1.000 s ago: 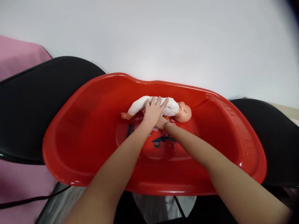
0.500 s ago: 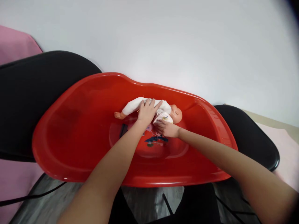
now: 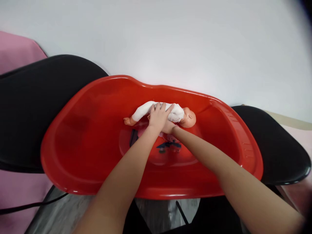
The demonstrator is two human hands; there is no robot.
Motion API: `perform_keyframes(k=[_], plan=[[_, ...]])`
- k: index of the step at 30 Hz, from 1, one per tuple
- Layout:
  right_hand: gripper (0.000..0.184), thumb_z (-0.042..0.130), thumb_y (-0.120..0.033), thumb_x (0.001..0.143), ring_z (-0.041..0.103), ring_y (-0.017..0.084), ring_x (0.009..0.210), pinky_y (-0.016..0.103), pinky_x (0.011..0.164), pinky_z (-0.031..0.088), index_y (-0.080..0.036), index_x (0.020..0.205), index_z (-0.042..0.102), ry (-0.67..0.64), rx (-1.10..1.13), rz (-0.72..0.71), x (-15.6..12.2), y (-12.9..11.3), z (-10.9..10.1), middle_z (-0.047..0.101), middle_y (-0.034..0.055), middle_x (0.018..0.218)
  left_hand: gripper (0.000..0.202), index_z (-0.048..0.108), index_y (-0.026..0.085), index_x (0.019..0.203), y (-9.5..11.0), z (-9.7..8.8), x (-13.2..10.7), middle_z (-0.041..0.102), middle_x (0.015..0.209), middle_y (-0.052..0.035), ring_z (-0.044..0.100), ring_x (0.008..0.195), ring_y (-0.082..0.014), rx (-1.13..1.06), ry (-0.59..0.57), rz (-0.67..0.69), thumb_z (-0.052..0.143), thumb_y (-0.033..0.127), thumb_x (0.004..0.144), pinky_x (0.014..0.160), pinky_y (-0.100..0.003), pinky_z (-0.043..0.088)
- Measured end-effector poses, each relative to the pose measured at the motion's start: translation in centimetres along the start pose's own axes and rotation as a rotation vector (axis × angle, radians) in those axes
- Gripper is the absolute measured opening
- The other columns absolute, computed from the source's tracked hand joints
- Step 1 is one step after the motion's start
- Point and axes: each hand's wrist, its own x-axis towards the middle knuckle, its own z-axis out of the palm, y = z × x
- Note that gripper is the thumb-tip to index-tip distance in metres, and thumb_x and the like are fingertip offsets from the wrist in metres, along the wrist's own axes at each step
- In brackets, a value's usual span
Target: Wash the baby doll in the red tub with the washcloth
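A baby doll (image 3: 143, 110) in a white suit lies in a red baby bathtub (image 3: 85, 139), its bare head to the right and a bare foot to the left. My left hand (image 3: 158, 116) is laid across the doll's middle, fingers stretched and spread over the white clothing. Just below and partly behind it is my right hand (image 3: 168, 126), against the doll's front. Its fingers are hidden by my left hand. The printed white cloth that was under my right hand half a second ago cannot be made out now.
Black chair seats stand under the tub's left end (image 3: 48, 107) and right end (image 3: 282, 146). A white wall (image 3: 170, 39) rises behind the tub. Pink covering (image 3: 19, 52) shows at the far left. A dark cable (image 3: 34, 204) runs at the lower left.
My right hand has moved left and slightly up, in under my left hand, and the cloth has gone from sight. My left hand stays on the doll. The whole view has shifted slightly.
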Motion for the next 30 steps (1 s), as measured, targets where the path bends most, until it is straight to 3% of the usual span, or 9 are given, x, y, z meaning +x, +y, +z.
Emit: perform_keyframes(k=[3, 7, 12, 15, 19, 26, 30], plan=[[0.033, 0.043, 0.0, 0.099, 0.058, 0.025, 0.14, 0.044, 0.127, 0.034, -0.004, 0.11, 0.073, -0.073, -0.245, -0.069, -3.0, 2.0, -2.0, 0.074, 0.0149, 0.13, 0.062, 0.043, 0.037, 0.165, -0.1, -0.2, 0.0, 0.057, 0.151, -0.0133, 0.048, 0.138, -0.034, 0.002, -0.004, 0.013, 0.036, 0.016, 0.108, 0.117, -0.057, 0.037], [0.047, 0.04, 0.004, 0.094, 0.043, 0.03, 0.155, 0.048, 0.134, 0.023, 0.002, 0.13, 0.07, -0.189, -0.597, -0.08, -8.8, 4.5, -4.5, 0.061, 0.0268, 0.15, 0.061, 0.044, 0.037, 0.164, -0.2, -0.3, -0.1, 0.058, 0.149, -0.0136, 0.049, 0.136, -0.0338, -0.005, -0.001, 0.02, 0.035, 0.016, 0.108, 0.115, -0.055, 0.039], [0.055, 0.036, -0.004, 0.101, 0.036, 0.028, 0.16, 0.056, 0.136, 0.021, -0.007, 0.153, 0.057, -0.238, -0.701, -0.214, -13.4, 3.5, -6.8, 0.052, 0.0193, 0.161, 0.062, 0.045, 0.037, 0.164, -0.1, -0.6, -0.2, 0.06, 0.145, -0.0141, 0.051, 0.132, -0.0331, -0.029, -0.005, 0.012, 0.034, 0.015, 0.107, 0.114, -0.053, 0.039], [0.058, 0.036, -0.007, 0.105, 0.031, 0.025, 0.162, 0.055, 0.138, 0.017, -0.014, 0.162, 0.047, -0.207, -0.713, -0.327, -14.2, 1.6, -8.7, 0.047, 0.0131, 0.166, 0.06, 0.047, 0.036, 0.162, -0.1, -0.8, -0.2, 0.061, 0.142, -0.0149, 0.051, 0.131, -0.0335, -0.033, -0.03, 0.003, 0.035, 0.016, 0.107, 0.111, -0.052, 0.04], [0.059, 0.032, -0.007, 0.108, 0.026, 0.025, 0.164, 0.059, 0.137, 0.013, -0.016, 0.166, 0.039, -0.126, -0.767, -0.335, -14.3, 1.2, -10.5, 0.043, 0.0117, 0.168, 0.058, 0.047, 0.035, 0.161, 0.0, -1.0, -0.3, 0.062, 0.14, -0.0149, 0.053, 0.126, -0.0338, 0.024, -0.057, 0.003, 0.036, 0.017, 0.107, 0.105, -0.051, 0.043], [0.057, 0.044, -0.006, 0.1, 0.034, 0.029, 0.161, 0.054, 0.135, 0.024, -0.008, 0.156, 0.054, -0.179, -0.784, -0.178, -15.8, 4.6, -8.7, 0.049, 0.017, 0.164, 0.044, 0.059, 0.024, 0.145, 0.8, -1.5, -0.5, 0.064, 0.131, -0.0168, 0.056, 0.117, -0.0348, 0.064, -0.107, 0.007, 0.042, 0.015, 0.105, 0.094, -0.049, 0.046], [0.041, 0.047, -0.016, 0.103, 0.058, 0.028, 0.144, 0.048, 0.125, 0.042, -0.017, 0.134, 0.074, -0.184, -0.609, -0.047, -18.3, 3.2, -7.8, 0.069, 0.011, 0.145, 0.037, 0.063, 0.018, 0.136, 1.4, -1.5, -0.6, 0.064, 0.131, -0.0189, 0.056, 0.118, -0.0345, 0.066, -0.173, 0.003, 0.046, 0.013, 0.103, 0.095, -0.048, 0.045]])
